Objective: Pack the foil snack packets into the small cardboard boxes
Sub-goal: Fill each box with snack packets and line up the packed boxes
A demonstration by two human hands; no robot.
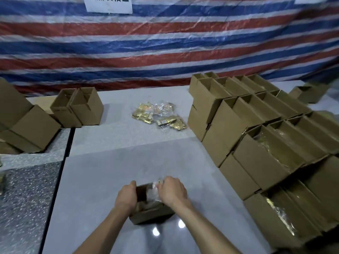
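While box is held [152,217], packets [153,193] (foil) inside

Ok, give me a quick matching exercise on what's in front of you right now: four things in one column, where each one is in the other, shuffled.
Things
1. left hand
2. right hand
3. loose foil packets
4. stacked boxes

Places
A. far centre, beyond both hands
B. gripping a clear-wrapped packet at the mouth of the near box
C. in rows on the right
D. gripping the near box's left wall

Pairs: 1-D, 2-B, 3-A, 4-C
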